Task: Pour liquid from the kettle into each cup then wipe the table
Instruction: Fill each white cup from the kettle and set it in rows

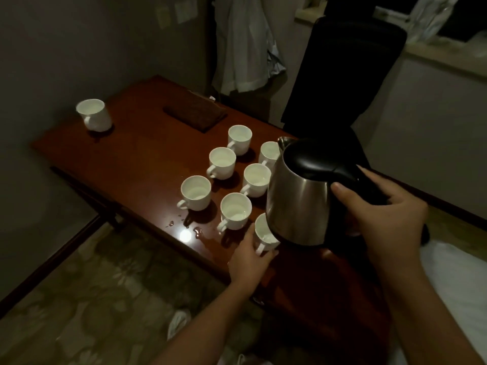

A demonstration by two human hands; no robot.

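Observation:
My right hand (387,214) grips the black handle of a steel kettle (297,196), held upright just above the table's near right part. My left hand (249,256) holds the nearest white cup (263,234) by its handle; the kettle's body hides much of that cup. Several more white cups stand in two rows on the dark red wooden table (137,159), among them one at the left front (196,192) and one at the back (239,139). A single cup (94,114) stands apart at the far left corner. A dark folded cloth (195,114) lies at the table's back.
Small puddles and drops (196,231) lie near the table's front edge, left of my left hand. A black chair (342,75) stands behind the table, with pale clothing (245,48) hanging to its left. Patterned floor lies below, and white bedding (453,272) sits at the right.

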